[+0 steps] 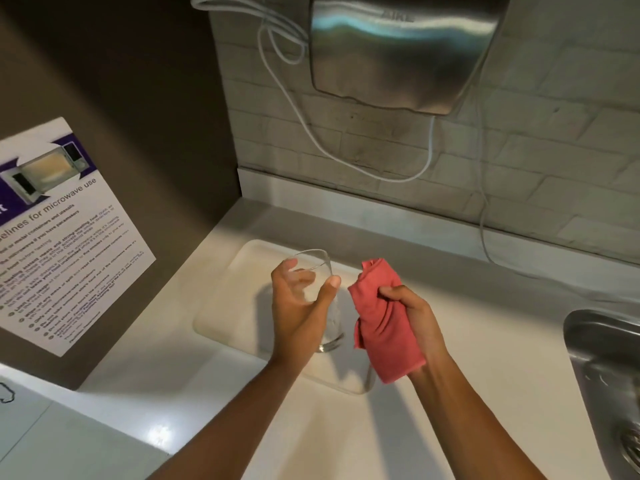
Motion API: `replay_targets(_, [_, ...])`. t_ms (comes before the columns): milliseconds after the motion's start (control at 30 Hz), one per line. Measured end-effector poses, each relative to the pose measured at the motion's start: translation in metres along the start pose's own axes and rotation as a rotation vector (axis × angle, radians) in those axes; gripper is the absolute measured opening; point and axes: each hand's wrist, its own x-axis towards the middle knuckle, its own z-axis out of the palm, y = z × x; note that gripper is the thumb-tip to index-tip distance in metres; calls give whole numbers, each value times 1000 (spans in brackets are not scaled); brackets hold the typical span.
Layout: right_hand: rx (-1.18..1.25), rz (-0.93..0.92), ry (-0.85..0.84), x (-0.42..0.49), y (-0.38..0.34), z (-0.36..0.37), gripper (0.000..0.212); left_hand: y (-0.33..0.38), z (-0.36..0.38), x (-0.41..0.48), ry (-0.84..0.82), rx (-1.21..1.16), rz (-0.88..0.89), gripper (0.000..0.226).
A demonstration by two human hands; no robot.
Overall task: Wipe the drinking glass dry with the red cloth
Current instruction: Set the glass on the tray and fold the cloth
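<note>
My left hand (pixel 298 310) grips a clear drinking glass (pixel 332 327) around its side, thumb on the near wall and fingers behind, holding it tilted above a white tray (pixel 221 306). The glass's rim points up and away, its base lower near the tray. Just to the right, my right hand (pixel 415 313) is closed around a bunched red cloth (pixel 381 327), which hangs down from my fist. The cloth is close beside the glass, and I cannot tell whether they touch.
A white counter (pixel 485 341) runs under both arms. A steel sink (pixel 606 368) sits at the right edge. On the brick wall hangs a steel hand dryer (pixel 401 50) with a loose white cable (pixel 311 133). A microwave-use poster (pixel 59 237) covers the left panel.
</note>
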Motion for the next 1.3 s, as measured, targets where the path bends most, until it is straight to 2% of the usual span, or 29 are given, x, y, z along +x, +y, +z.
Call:
replay_targets(100, [-2, 45, -6, 1, -4, -4, 55, -17, 1, 15, -52, 178, 36, 70])
replay_targets(300, [107, 37, -37, -2, -2, -5, 73, -47, -2, 27, -120, 305, 37, 83])
replay_targets(500, [204, -8, -90, -8, 2, -12, 77, -58, -1, 25, -115, 376, 4, 90])
replay_targets(700, [219, 24, -72, -16, 5, -15, 61, -56, -5, 26, -209, 480, -9, 97])
replay_targets(833, [226, 53, 1, -19, 8, -17, 53, -35, -16, 21, -250, 694, 19, 117])
replay_targets(867, [229, 53, 16, -19, 8, -18, 50, -27, -19, 18, -232, 720, 33, 116])
replay_targets(900, [227, 51, 26, -20, 8, -18, 46, -20, -21, 14, -187, 719, 85, 107])
replay_targets(1000, [203, 43, 31, -24, 7, -20, 39, 4, -24, -8, 49, 624, 379, 61])
replay_targets(1067, [192, 41, 17, -26, 6, -19, 37, 22, -22, -24, 72, 601, 513, 43])
replay_targets(1133, [185, 50, 1, -29, 5, -15, 37, 39, -20, -34, -104, 577, 487, 39])
replay_targets(1233, [167, 61, -38, -34, 2, -10, 41, 59, -14, -39, -428, 503, 185, 33])
replay_targets(1300, [136, 55, -66, -38, 2, -7, 44, 61, -10, -41, -463, 479, 134, 24])
